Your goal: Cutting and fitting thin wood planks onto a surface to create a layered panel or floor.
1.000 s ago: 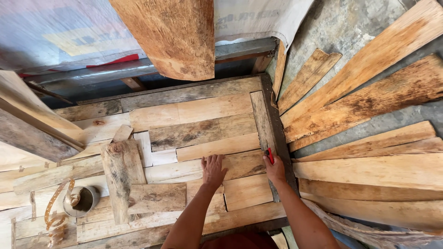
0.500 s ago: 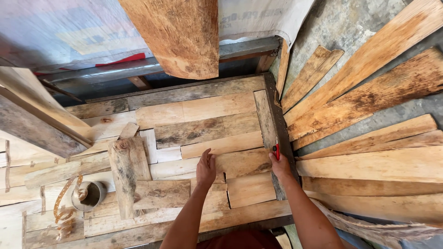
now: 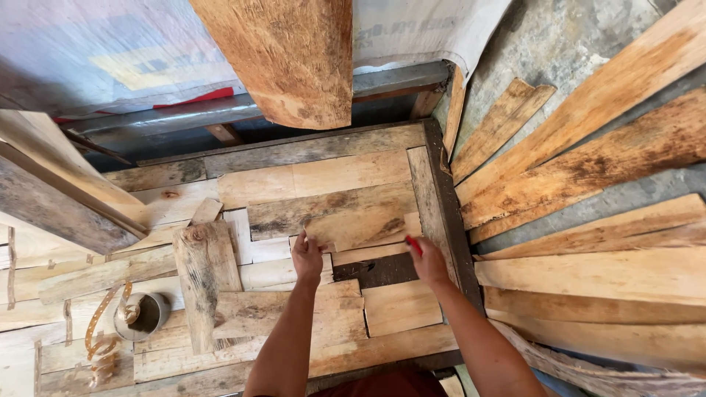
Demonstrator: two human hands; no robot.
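Note:
My left hand [image 3: 307, 257] grips the left end of a short pale plank [image 3: 360, 228], and my right hand [image 3: 428, 263] holds its right end. A red pencil [image 3: 413, 245] is also pinched in the right hand's fingers. The plank is raised and shifted away from me over a patchwork of boards set in a dark wooden frame [image 3: 441, 198]. A dark gap [image 3: 379, 270] shows in the boards just below the plank, between my hands.
A thick wood block [image 3: 200, 283] lies on the boards at the left, beside a small metal cup [image 3: 141, 315] and a curled strip. Long planks [image 3: 588, 169] fan out over the concrete floor at the right. A big timber [image 3: 287, 59] hangs overhead.
Both hands moved away from me and lifted the short plank out of its place, which uncovered the dark gap. The view shifted slightly.

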